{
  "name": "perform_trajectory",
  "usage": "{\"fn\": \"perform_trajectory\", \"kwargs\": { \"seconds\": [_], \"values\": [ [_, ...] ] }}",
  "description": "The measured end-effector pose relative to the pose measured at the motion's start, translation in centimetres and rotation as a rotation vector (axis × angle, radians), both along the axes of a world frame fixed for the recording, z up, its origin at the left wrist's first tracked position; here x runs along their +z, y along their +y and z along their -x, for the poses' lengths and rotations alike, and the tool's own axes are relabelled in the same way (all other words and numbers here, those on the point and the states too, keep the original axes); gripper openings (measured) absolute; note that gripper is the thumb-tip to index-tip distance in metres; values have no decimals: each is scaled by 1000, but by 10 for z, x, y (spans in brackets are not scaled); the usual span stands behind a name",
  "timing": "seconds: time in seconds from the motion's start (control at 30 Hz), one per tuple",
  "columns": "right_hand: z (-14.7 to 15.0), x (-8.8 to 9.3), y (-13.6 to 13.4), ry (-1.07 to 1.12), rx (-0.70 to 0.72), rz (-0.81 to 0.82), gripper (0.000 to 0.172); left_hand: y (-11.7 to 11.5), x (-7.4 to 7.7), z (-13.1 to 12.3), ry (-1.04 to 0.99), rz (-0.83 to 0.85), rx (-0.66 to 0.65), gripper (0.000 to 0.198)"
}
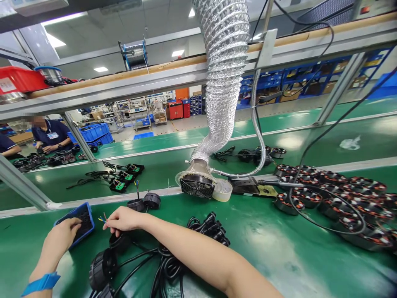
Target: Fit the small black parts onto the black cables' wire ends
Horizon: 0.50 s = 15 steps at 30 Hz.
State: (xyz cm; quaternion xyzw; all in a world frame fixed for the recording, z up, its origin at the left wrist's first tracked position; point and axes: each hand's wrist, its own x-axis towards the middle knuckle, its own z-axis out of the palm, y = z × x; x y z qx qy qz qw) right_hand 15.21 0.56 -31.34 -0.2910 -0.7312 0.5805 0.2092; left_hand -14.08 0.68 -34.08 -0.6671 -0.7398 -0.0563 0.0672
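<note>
My left hand, with a blue band round its wrist, dips into a small blue bin of tiny black parts. Its thumb and fingers are curled together at those parts; what they hold, if anything, cannot be made out. My right hand pinches a cable's coloured wire ends, yellow, blue and brown, just right of the bin. Below it sit round black housings with black cables. Two more round black caps stand beyond the right hand, one with wires sticking up.
A fume extraction hose ends in a grilled fan beside a tape roll. Several wound motor stators crowd the right. Green circuit boards with cables lie behind the rail. A co-worker sits at the far left.
</note>
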Motion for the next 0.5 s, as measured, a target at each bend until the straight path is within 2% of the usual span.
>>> {"fn": "perform_trajectory", "kwargs": {
  "seconds": [0.13, 0.23, 0.4, 0.5],
  "values": [
    [2, -6, 4, 15, -102, 13, 17, -4, 4, -11, 5, -77, 35, 45],
    [4, -10, 7, 33, -165, 47, 25, -7, 10, -18, 18, -103, 30, 48],
    [6, -9, 5, 96, -196, 131, 19, -13, 14, -24, 40, -102, 43, 47],
    [7, -5, 2, 119, -213, 166, 17, -12, 13, -26, 122, -126, -12, 45]
  ]
}}
